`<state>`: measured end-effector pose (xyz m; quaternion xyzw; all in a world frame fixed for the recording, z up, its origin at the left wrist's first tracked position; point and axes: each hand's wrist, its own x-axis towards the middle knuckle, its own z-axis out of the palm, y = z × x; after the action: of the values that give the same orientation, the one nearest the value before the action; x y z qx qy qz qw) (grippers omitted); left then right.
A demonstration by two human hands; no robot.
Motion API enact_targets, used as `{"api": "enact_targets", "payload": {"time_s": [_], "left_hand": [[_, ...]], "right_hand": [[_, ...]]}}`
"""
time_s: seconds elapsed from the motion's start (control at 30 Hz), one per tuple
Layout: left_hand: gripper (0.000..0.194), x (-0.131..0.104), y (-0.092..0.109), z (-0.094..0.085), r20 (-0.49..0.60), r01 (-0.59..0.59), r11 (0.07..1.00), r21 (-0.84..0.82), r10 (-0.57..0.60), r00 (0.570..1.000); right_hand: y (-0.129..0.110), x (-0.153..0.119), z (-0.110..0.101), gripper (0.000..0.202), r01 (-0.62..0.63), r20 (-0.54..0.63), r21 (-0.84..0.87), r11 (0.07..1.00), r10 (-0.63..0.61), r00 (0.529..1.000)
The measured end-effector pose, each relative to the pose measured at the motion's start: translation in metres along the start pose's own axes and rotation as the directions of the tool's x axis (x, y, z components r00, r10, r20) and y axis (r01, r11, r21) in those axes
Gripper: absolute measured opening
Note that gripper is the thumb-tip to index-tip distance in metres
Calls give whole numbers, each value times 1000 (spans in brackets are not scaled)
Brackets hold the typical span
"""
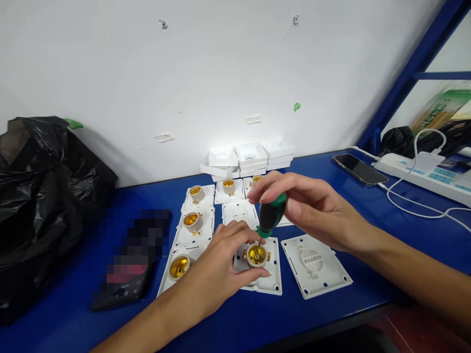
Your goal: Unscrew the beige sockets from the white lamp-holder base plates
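Bright overhead light, slight wide-angle edge distortion

White wall is rising behind the blue tabletop, two screws sticking out up high, tape scraps clinging lower down. Blue metal frame is slanting up at the tabletop's right end. Bright light is washing the wall just above the tabletop's back edge. Reddish floor is showing below the tabletop's front right.

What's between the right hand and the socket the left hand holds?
A screwdriver, its thin shaft reaching down into the socket; the head view shows it.
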<state>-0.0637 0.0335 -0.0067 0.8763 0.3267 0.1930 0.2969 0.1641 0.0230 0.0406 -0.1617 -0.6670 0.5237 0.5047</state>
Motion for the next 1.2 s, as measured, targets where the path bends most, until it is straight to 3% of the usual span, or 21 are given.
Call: {"api": "enact_targets", "payload": {"time_s": [0.2, 0.47, 0.6, 0.67, 0.77, 0.93, 1.07, 1.2], "left_hand": [[62, -7, 0, 0, 27, 157, 976, -154, -155, 988], [45, -10, 5, -7, 193, 243, 933, -266, -195, 962], [47, -11, 7, -9, 222, 229, 931, -284, -169, 960], [53, -11, 7, -9, 224, 208, 931, -299, -144, 964], [58, -12, 10, -8, 221, 197, 929, -313, -130, 966], [52, -9, 14, -6, 154, 171, 945, -279, -132, 979], [46, -6, 14, -4, 114, 164, 956, -242, -140, 984], [44, -7, 13, -2, 107, 196, 960, -199, -177, 978]], "right_hand": [[0, 0, 4, 26, -4, 10, -12, 1000, 4, 1000], [-1, 0, 4, 26, 10, 17, -6, 1000, -10, 1000], [-4, -1, 8, 29, -18, 40, 15, 1000, 18, 999], [-4, -2, 9, 30, -47, 61, 3, 999, 47, 997], [-4, -2, 8, 28, 11, 49, 12, 1000, -12, 999], [-1, -1, 9, 31, -15, 87, 26, 1000, 12, 996], [-1, -2, 12, 32, 56, 19, 13, 998, -56, 998], [-1, -3, 14, 31, 46, -18, 21, 999, -45, 999]]}}
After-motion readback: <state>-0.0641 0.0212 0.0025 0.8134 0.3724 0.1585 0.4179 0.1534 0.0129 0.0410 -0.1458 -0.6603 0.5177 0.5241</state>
